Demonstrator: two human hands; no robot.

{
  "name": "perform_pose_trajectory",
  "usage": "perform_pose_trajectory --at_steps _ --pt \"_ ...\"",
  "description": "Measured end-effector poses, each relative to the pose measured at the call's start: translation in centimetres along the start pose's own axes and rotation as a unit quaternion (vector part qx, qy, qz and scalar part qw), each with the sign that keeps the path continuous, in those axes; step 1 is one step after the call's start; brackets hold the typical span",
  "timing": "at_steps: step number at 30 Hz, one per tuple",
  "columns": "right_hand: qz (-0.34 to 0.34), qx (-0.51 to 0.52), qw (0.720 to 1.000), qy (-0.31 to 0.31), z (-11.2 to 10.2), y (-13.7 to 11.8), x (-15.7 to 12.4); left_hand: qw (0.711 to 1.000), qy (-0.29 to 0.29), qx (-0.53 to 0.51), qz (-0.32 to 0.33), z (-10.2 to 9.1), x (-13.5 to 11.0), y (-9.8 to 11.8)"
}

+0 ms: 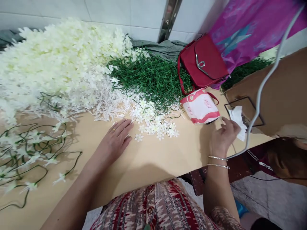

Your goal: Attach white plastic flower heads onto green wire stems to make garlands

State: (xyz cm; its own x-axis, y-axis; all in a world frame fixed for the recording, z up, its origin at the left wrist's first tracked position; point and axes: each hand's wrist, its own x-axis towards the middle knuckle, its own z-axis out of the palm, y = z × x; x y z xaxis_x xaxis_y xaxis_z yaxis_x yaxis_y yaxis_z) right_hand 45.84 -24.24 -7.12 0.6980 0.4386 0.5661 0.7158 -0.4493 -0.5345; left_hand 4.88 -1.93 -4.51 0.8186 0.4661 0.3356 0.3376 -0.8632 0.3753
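My left hand lies flat on the tan tabletop, fingers stretched out, a ring on one finger, touching the edge of the loose white fabric petals. My right hand, with two thin bangles on the wrist, is closed on a crumpled white tissue near the table's right edge. Just left of that hand lies a red-and-white tissue pack.
A big heap of cream artificial flowers fills the back left. Green plastic stems lie behind the petals; finished flower vines spread at the left. A red handbag and a brown cardboard box stand right. A grey cable hangs.
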Motion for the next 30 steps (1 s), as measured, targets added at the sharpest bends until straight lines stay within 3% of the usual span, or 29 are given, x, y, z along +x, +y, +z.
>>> perform_pose_trajectory --at_steps 2,4,6,9,11,17,22,27,30 --pt "-0.003 -0.006 0.998 0.065 -0.1 -2.5 -0.6 1.000 -0.002 -0.002 -0.002 -0.1 0.1 0.1" --pt "-0.025 0.001 0.998 0.059 0.2 -5.4 -1.2 1.000 -0.006 0.000 -0.007 0.0 0.1 0.1" --pt "-0.060 0.018 0.998 -0.014 1.0 -8.1 -1.4 1.000 -0.006 0.004 -0.009 0.1 0.1 0.1" --pt "-0.125 0.031 0.972 -0.196 2.7 -10.8 -1.0 1.000 0.002 -0.004 -0.005 0.2 0.0 0.2" --pt "-0.140 0.016 0.958 -0.248 3.7 -11.5 -0.4 1.000 0.008 -0.017 0.000 0.1 0.0 0.3" --pt "-0.134 0.035 0.960 -0.242 4.4 -12.2 0.4 0.998 0.058 -0.025 0.003 -0.4 0.2 1.1" --pt "-0.068 0.157 0.962 -0.213 3.5 -15.4 0.1 0.996 0.092 -0.004 -0.023 -0.4 0.6 1.9" --pt "0.022 0.357 0.887 -0.292 4.2 -19.8 -0.4 0.975 0.195 0.012 -0.110 -0.9 0.7 1.9" --pt "0.045 0.432 0.827 -0.356 5.1 -22.6 -2.1 0.962 0.247 -0.067 -0.099 -1.2 0.7 2.3"
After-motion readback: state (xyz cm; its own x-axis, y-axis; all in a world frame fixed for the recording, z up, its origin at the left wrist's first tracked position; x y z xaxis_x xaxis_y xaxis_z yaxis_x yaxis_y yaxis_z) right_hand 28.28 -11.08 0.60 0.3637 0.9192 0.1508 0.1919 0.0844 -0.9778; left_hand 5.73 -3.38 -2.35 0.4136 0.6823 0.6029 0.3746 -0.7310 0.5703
